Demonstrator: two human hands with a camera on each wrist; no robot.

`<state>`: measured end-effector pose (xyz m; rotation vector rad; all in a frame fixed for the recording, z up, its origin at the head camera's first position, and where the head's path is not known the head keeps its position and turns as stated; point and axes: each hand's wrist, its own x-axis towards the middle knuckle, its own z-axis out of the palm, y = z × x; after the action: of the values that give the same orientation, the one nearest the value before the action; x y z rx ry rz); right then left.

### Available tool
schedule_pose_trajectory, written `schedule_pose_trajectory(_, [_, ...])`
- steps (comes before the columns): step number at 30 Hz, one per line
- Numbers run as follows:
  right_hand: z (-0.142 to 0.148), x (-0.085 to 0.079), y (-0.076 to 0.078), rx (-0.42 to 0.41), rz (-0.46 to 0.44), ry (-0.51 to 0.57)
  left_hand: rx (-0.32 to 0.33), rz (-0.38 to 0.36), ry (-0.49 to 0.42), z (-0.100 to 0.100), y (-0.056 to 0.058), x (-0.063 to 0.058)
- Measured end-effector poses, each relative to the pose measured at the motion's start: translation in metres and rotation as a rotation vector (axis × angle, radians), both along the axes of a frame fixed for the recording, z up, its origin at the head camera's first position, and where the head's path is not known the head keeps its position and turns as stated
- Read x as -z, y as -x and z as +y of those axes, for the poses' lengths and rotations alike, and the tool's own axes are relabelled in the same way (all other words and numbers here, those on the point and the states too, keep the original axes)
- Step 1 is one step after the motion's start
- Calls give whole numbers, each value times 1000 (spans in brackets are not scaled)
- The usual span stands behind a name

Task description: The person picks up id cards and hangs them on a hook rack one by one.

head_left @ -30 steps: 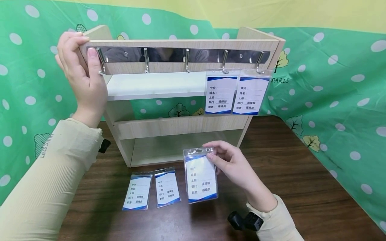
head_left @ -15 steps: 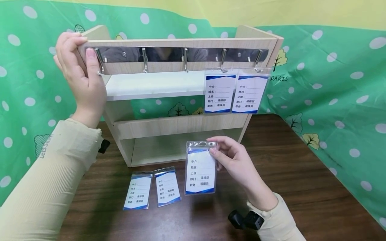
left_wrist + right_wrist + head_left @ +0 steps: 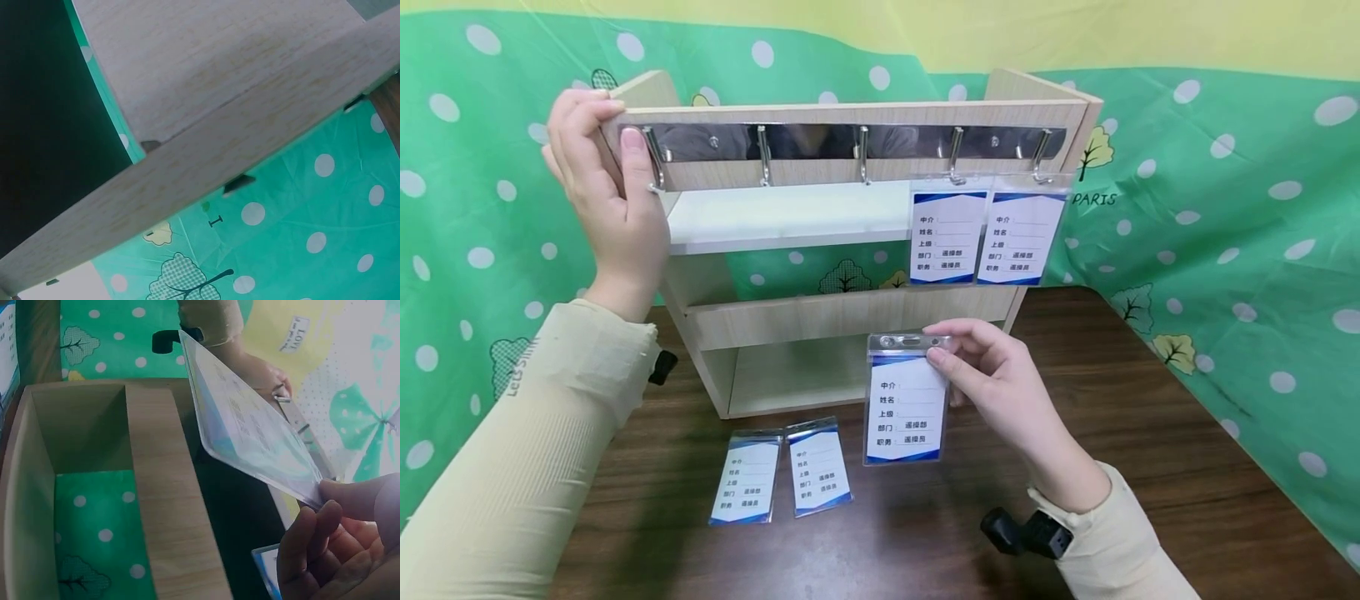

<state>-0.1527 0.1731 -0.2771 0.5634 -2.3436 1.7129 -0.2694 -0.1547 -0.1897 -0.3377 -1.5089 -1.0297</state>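
Note:
My right hand point(image 3: 1000, 375) pinches the top right corner of a clear ID badge holder point(image 3: 906, 408). The badge hangs upright above the table, in front of the shelf's lower compartment. In the right wrist view the same badge point(image 3: 250, 425) tilts away from thumb and fingers. My left hand point(image 3: 613, 183) grips the upper left corner of a wooden shelf point(image 3: 850, 317), thumb in front by the leftmost hook point(image 3: 655, 160). Two badges, one inner point(image 3: 950, 237) and one outer point(image 3: 1022, 237), hang on the two rightmost hooks. The middle hook point(image 3: 864, 157) and those left of it carry nothing.
Two more badges, a left one point(image 3: 747, 479) and a right one point(image 3: 820, 468), lie face up on the dark wooden table point(image 3: 1150, 433) before the shelf. A green dotted cloth point(image 3: 1210, 217) stands behind and to the right.
My right hand has lifted the badge higher and slightly to the right, toward the shelf. The left hand keeps its grip on the shelf corner.

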Motion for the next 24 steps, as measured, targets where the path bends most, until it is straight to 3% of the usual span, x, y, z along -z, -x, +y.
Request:
schedule_pose_trajectory(7, [2,-19,3,-30,10,-122,-2,6,4,-2,3,1])
schedule_pose_trajectory(13, [1,-31,9,-28,-20,-94,-1,-5,10,-4,6,3])
schedule_pose_trajectory(24, [0,-56,19,-35,18,-145,0,-7,6,-5,7,4])
